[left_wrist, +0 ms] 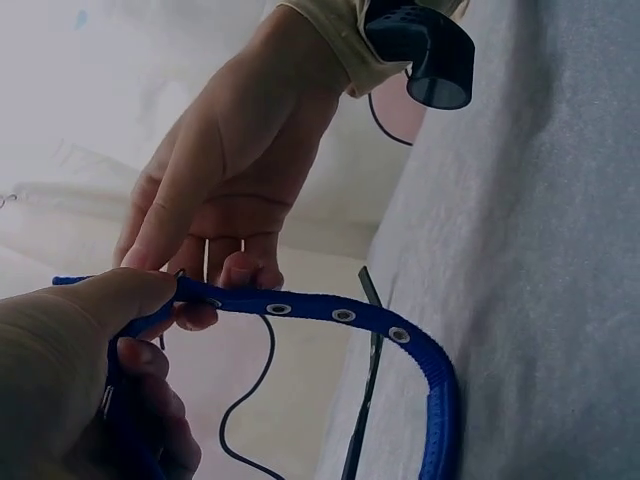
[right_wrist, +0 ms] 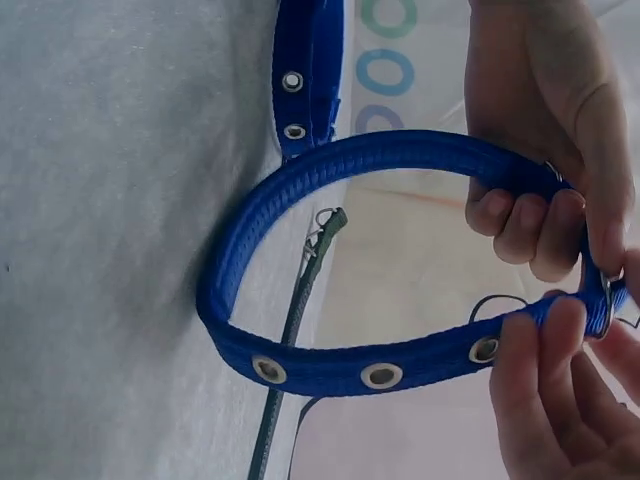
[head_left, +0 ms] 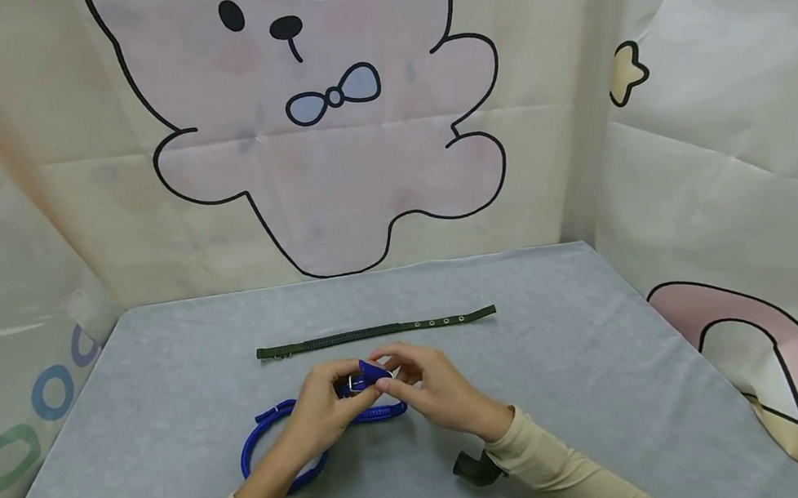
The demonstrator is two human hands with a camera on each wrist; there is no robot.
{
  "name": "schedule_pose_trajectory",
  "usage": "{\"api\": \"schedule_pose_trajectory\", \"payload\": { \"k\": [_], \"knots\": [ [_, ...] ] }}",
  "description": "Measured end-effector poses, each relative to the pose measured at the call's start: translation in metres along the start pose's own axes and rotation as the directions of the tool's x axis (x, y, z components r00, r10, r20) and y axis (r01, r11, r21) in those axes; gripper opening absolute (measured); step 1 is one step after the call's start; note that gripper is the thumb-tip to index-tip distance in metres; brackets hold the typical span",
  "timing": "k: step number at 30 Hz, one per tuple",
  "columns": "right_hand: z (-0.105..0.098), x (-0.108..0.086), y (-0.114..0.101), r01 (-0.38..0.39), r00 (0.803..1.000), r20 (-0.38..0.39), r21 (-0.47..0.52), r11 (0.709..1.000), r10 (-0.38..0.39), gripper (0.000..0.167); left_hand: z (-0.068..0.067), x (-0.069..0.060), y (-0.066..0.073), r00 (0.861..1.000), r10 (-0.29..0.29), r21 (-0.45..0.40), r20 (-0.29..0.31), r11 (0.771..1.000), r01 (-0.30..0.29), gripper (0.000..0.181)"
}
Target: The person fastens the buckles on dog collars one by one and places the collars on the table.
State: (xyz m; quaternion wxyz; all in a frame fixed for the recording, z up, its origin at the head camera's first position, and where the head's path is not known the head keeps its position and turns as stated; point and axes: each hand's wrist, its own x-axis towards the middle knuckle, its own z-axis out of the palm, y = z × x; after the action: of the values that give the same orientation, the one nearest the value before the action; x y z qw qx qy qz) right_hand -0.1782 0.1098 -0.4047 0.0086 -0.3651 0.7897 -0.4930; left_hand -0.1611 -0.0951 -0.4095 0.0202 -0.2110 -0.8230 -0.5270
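Both hands hold a blue eyeleted collar, bent into a loop above the table. My left hand grips it beside the metal buckle. With thumb and fingers, my right hand pinches the strap at the buckle, where the pointed tip sticks up. In the right wrist view, the strap passes at the buckle's frame; fingers partly hide how far it is threaded. Metal-rimmed eyelets line the held strap. A second blue collar lies curled on the table, below and left of my left hand.
A dark green collar with eyelets lies stretched out beyond my hands. Grey cloth covers the table. Printed curtains hang at its back and sides. Each wrist wears a black camera mount.
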Motion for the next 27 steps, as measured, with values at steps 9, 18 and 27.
{"api": "schedule_pose_trajectory", "payload": {
  "k": [9,18,27],
  "knots": [
    [0.007,-0.003,-0.003,0.093,0.986,-0.125,-0.131,0.987,-0.109,0.031,0.002,0.000,0.000,0.999,-0.026,0.032,-0.042,0.999,0.027,0.012],
    [0.001,-0.004,-0.004,0.076,0.987,-0.138,-0.042,0.996,-0.082,0.025,0.002,-0.002,-0.005,0.999,-0.031,0.068,0.041,0.997,0.028,0.018],
    [-0.003,0.000,-0.002,0.086,0.988,-0.128,0.007,0.996,-0.084,0.020,0.002,0.001,-0.009,0.996,-0.062,0.082,0.057,0.995,0.058,0.020]
  ]
}}
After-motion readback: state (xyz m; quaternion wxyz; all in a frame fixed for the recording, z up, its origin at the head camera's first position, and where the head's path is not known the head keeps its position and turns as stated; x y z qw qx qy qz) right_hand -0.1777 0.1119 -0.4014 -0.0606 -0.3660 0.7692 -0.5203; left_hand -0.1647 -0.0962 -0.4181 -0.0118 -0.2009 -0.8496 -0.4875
